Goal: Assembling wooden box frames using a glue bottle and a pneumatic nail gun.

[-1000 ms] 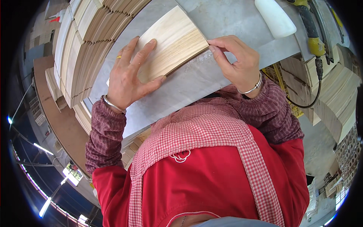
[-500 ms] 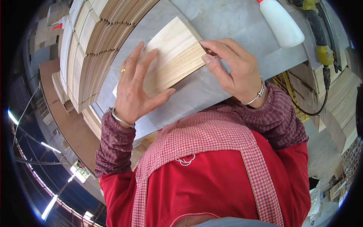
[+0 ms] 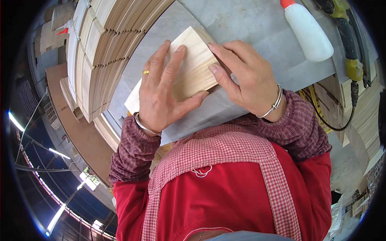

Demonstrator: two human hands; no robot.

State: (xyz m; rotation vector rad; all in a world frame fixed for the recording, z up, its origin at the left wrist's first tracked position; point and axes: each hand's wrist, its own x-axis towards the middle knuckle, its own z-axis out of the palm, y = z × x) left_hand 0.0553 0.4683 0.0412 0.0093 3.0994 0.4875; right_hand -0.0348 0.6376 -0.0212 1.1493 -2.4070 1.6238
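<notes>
A pale wooden board (image 3: 193, 60) with straight grain and a thick side edge lies slanted on the grey tabletop in front of me. My left hand (image 3: 167, 88), a gold ring on one finger, rests over its left part with fingers spread and the thumb along the near edge. At the board's right end, my right hand (image 3: 247, 76) has its thumb and index finger against the end edge and corner, gripping it. The underside of the board and my right hand's lower fingers are hidden.
Tall stacks of wooden boards (image 3: 108, 44) stand close on the left. A white bottle (image 3: 309, 34) with a red cap lies at the back right, beside a yellow and black power tool (image 3: 345, 44) with a hanging cable (image 3: 341, 128). The grey table (image 3: 229, 20) ends near my apron.
My left hand has slid right over the board, closer to my right hand. The board is turned slightly, and my right hand's fingers keep to its end. The whole view has shifted a little.
</notes>
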